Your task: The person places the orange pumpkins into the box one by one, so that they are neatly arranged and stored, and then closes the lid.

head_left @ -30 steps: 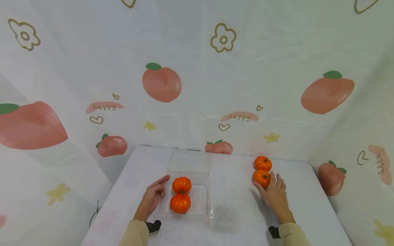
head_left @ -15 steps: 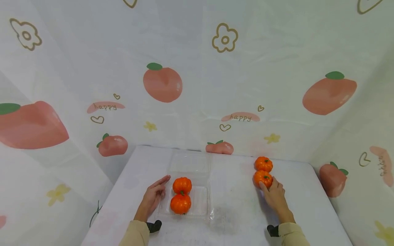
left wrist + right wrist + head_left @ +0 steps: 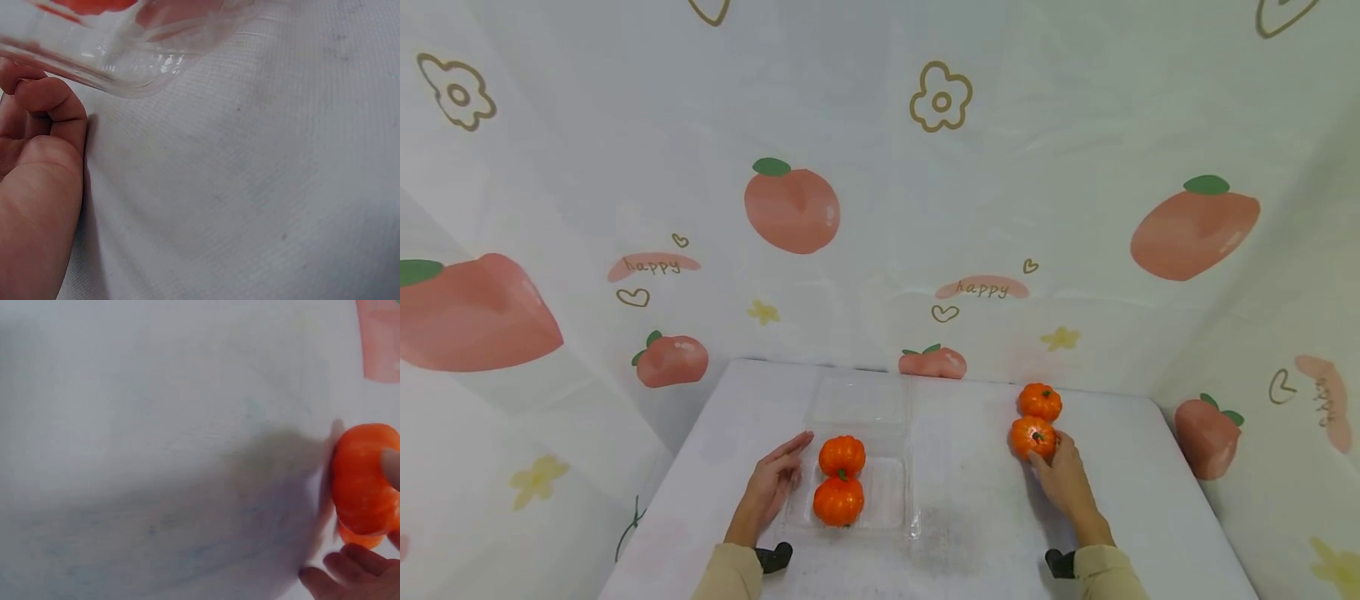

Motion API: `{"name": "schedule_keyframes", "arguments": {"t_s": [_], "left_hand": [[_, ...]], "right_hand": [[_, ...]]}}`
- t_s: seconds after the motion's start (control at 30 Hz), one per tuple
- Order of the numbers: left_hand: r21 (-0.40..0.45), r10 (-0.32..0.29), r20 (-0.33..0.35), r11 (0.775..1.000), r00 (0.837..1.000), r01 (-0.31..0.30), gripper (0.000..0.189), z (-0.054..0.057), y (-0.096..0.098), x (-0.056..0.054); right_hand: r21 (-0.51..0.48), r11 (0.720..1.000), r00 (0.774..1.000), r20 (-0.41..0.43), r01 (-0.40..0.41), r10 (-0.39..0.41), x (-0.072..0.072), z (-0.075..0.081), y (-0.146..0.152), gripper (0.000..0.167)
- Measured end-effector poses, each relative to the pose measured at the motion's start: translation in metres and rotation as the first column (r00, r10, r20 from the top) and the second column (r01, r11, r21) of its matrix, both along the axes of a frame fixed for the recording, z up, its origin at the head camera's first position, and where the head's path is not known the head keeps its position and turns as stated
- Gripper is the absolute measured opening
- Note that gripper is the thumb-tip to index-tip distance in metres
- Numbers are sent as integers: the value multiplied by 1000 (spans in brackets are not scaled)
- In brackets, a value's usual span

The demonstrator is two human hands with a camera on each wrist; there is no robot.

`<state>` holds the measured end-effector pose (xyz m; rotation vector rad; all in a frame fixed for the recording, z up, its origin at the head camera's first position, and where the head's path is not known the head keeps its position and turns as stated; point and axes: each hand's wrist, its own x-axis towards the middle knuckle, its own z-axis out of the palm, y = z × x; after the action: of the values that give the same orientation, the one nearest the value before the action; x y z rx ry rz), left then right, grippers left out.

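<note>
My right hand (image 3: 1066,482) pinches a small orange toy pumpkin (image 3: 1032,438) between thumb and fingers on the right side of the table. A second pumpkin (image 3: 1040,402) sits just behind it. The right wrist view shows the thumb across the held pumpkin (image 3: 362,481), several fingers lying below. Left of centre stands a clear plastic clamshell box (image 3: 889,493), its lid folded back. Two more pumpkins, a rear one (image 3: 842,455) and a front one (image 3: 838,502), fill its left half. Beside the box's left wall rests my left hand (image 3: 769,487), index finger extended along it, other fingers loosely bent.
The white table (image 3: 970,500) meets a patterned cloth backdrop (image 3: 865,317) at its rear and sides. The box's open lid (image 3: 861,402) lies toward the back edge. A dark green string (image 3: 631,525) hangs at the left edge.
My right hand has closed its thumb and fingers onto the nearer pumpkin, which has shifted slightly left and tilted. The left hand and the box have stayed put.
</note>
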<state>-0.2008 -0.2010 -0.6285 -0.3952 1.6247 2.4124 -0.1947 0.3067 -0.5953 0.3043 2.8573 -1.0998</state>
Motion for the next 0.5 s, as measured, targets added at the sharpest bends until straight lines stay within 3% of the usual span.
{"name": "schedule_keyframes", "arguments": {"t_s": [0.3, 0.5], "left_hand": [[17, 3, 4, 1000, 1000, -3, 50, 1, 0, 0], [3, -9, -38, 1000, 999, 9, 50, 2, 1, 2]], "right_hand": [[-55, 997, 999, -10, -53, 53, -6, 4, -6, 76], [-89, 994, 997, -37, -65, 62, -7, 6, -15, 72]]}}
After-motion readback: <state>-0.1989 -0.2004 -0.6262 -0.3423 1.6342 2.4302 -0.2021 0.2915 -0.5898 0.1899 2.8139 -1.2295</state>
